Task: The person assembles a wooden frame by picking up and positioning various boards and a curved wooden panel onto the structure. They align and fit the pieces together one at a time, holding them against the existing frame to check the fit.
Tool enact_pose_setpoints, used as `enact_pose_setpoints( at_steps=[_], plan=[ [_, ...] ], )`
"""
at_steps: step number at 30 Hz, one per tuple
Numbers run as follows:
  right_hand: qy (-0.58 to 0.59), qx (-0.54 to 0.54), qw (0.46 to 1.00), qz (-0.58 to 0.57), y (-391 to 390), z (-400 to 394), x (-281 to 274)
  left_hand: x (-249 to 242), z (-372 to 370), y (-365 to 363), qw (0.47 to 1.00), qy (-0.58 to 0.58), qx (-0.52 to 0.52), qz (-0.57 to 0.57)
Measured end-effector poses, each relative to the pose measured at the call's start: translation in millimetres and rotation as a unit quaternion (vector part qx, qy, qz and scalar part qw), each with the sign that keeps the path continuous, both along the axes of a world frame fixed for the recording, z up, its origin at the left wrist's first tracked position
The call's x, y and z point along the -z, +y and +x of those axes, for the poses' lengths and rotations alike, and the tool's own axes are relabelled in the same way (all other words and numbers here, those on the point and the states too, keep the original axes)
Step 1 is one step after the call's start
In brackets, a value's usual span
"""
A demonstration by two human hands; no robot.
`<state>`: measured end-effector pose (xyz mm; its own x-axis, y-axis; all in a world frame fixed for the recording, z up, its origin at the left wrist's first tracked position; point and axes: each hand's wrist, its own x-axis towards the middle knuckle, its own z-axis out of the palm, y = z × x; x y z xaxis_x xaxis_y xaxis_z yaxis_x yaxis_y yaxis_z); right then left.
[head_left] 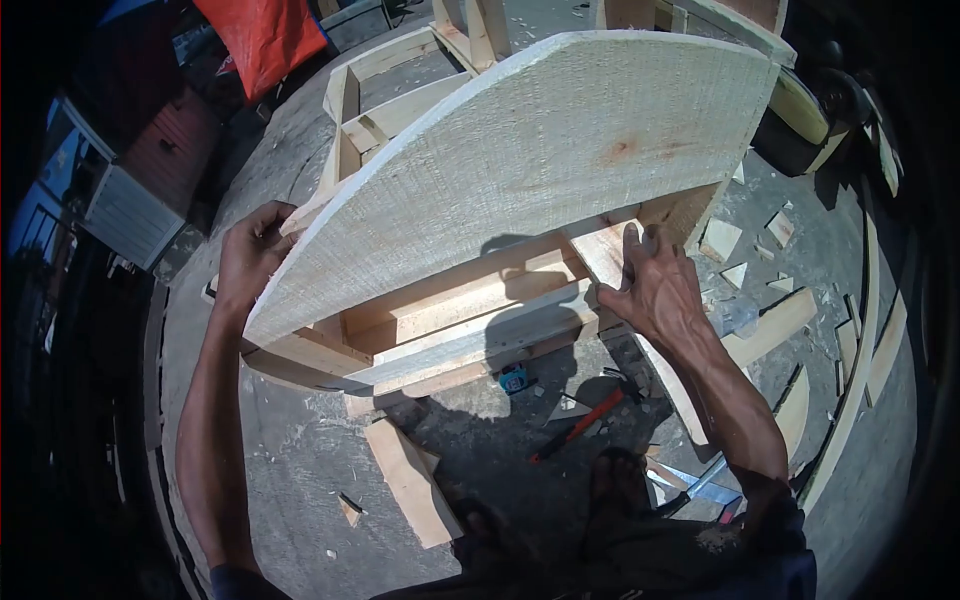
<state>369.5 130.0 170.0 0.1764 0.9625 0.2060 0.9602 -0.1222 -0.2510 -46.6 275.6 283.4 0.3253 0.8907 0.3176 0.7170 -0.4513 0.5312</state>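
A large pale board with a curved edge point(520, 150) stands tilted on a wooden frame point(450, 325) with an open slot along its lower side. My left hand point(258, 250) is at the board's left edge, its fingers curled around the end of a wooden strip point(312, 208) that runs behind the board. Between the thumb and fingers of my right hand point(655, 280) is a narrow wooden plank point(605, 248). Its upper end lies in the slot of the frame, and its lower part slants down past my wrist.
A tape measure point(513, 378), a red-handled tool point(580, 425) and a hammer point(690, 490) lie on the concrete near my feet. A wood block point(410, 480) rests at front left. Offcuts point(720, 240) and long strips point(850, 400) are scattered right. An orange-red tarp point(265, 45) hangs behind.
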Motion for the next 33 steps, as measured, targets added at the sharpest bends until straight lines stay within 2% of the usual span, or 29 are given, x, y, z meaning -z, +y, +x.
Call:
enact_pose_setpoints(
  at_steps=[2,4,6,8,10,11,12,14,15,17,18,20,21,23,27,30,32,33],
  plan=[
    [-0.067,-0.023,0.997,0.027,15.0,2.7,10.9,-1.2,1.2,-3.0,1.000,-0.009,-0.018,-0.020],
    [-0.068,-0.019,0.997,0.018,26.2,-5.9,3.0,0.1,2.4,-3.1,1.000,-0.016,-0.014,-0.014],
    [0.005,0.045,0.997,-0.070,38.7,-12.3,-3.8,-0.7,2.3,-1.1,1.000,-0.005,-0.012,-0.013],
    [-0.004,0.034,0.997,-0.062,45.1,-9.8,7.3,-2.2,4.0,-2.6,1.000,-0.003,-0.011,-0.010],
    [-0.030,-0.102,0.994,-0.005,44.3,-16.8,2.2,-4.5,4.5,-4.7,1.000,0.000,-0.013,-0.005],
    [-0.082,-0.139,0.987,-0.020,42.9,-20.8,-1.7,-5.4,5.4,-6.4,1.000,-0.004,-0.017,-0.007],
    [-0.084,-0.136,0.987,-0.019,45.1,-24.4,-3.0,-5.4,6.9,-7.3,1.000,-0.009,-0.021,-0.010],
    [0.006,-0.304,0.950,-0.067,50.4,-30.3,-4.1,-5.5,7.0,-6.6,1.000,-0.018,-0.013,-0.009],
    [0.006,-0.301,0.951,-0.069,54.6,-38.7,-5.1,-4.8,6.4,-6.5,1.000,-0.022,-0.007,-0.010],
    [0.051,-0.401,0.904,-0.139,67.4,-60.2,-9.9,-2.8,5.6,-6.1,1.000,-0.027,-0.007,-0.014],
    [0.049,-0.399,0.905,-0.137,66.0,-71.4,-9.0,-3.0,5.2,-5.7,0.999,-0.030,-0.011,-0.015],
    [-0.017,-0.433,0.900,-0.038,54.3,-95.6,-1.9,-3.1,4.0,-5.5,0.999,-0.037,-0.005,-0.012],
    [-0.016,-0.433,0.900,-0.038,53.1,-103.9,-0.3,-2.0,3.4,-6.1,0.999,-0.041,-0.001,-0.016],
    [-0.075,-0.491,0.868,0.009,53.5,-115.5,1.9,-1.5,3.4,-5.6,0.999,-0.045,-0.003,-0.016],
    [-0.080,-0.530,0.844,-0.025,71.9,-118.9,8.0,2.0,-6.1,-0.3,0.999,-0.043,0.011,-0.026],
    [-0.039,-0.558,0.827,-0.061,87.1,-105.0,8.1,2.2,-7.6,0.5,1.000,-0.016,0.008,-0.011],
    [-0.036,-0.521,0.844,-0.118,82.2,-98.7,-3.7,7.0,-13.0,2.5,0.998,-0.048,-0.003,-0.033],
    [-0.046,-0.532,0.841,-0.085,81.9,-100.7,3.2,8.2,-12.6,1.3,0.999,-0.042,-0.003,-0.022]
  ],
)
